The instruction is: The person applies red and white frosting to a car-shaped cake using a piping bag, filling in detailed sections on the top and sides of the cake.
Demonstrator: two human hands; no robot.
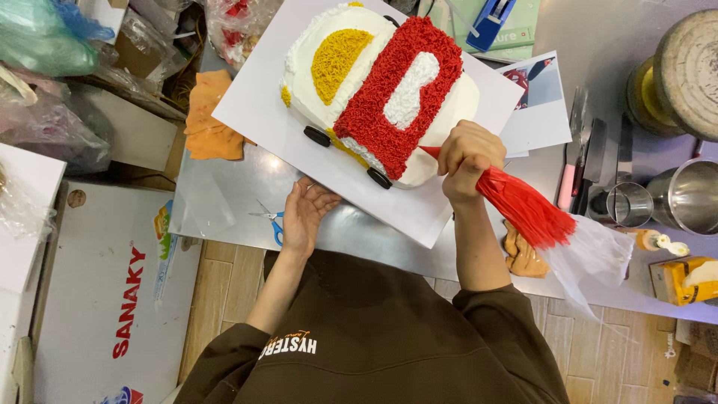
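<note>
Both our hands are at the near edge of the white cake board (pixel 269 120). Our right hand (pixel 465 161) is closed tight around the twisted neck of a piping bag (pixel 523 209) filled with red icing, its tip touching the near right side of the car-shaped cake (pixel 378 90). Our left hand (pixel 303 217) lies open and holds nothing, fingers spread loosely, fingertips touching the board's near edge.

We see the cake lying up and away from us, its long axis running on a slant from the far left, where the yellow half-round sits, toward the near right, where the red shag top ends. Our right hand is the nearer one, just beside the cake's white flank and one of its black wheels (pixel 379 178); our left sits well apart from the cake itself.

For room, the board overhangs the steel table (pixel 247 202) edge toward us. Blue-handled scissors (pixel 271 218) lie just beside our left hand. To the right we have metal cups (pixel 628 203) and spatulas (pixel 591 161) near the bag's tail, and a printed picture (pixel 542 101) tucked beside the board. To the left an orange cloth (pixel 209 120) lies near the board's far corner.
</note>
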